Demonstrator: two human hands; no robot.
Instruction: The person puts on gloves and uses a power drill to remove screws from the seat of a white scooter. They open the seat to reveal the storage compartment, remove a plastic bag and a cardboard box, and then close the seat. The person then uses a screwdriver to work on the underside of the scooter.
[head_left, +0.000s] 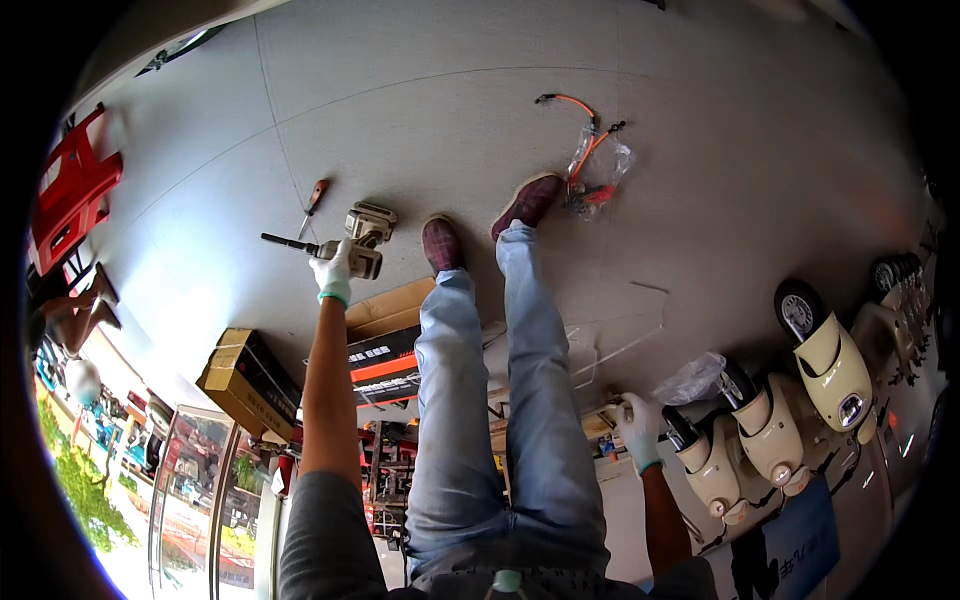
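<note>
My left hand (333, 275), in a white glove with a green cuff, is closed around a cordless power driver (366, 262) with a long dark bit pointing left. Just beyond the tool, a screwdriver (316, 196) with a red and black handle lies on the grey floor. My right hand (638, 432), gloved the same way, is low on the right beside my leg. Its fingers are curled together; whatever they hold is too small to make out. A clear plastic bag (692, 380) is close to that hand.
Orange cables (597, 150) and a plastic bag lie beyond my right shoe. Cardboard boxes (232, 375) stand near my left arm. Several cream scooters (838, 375) line the right side. A red plastic chair (80, 190) is at far left, near another person's feet (100, 300).
</note>
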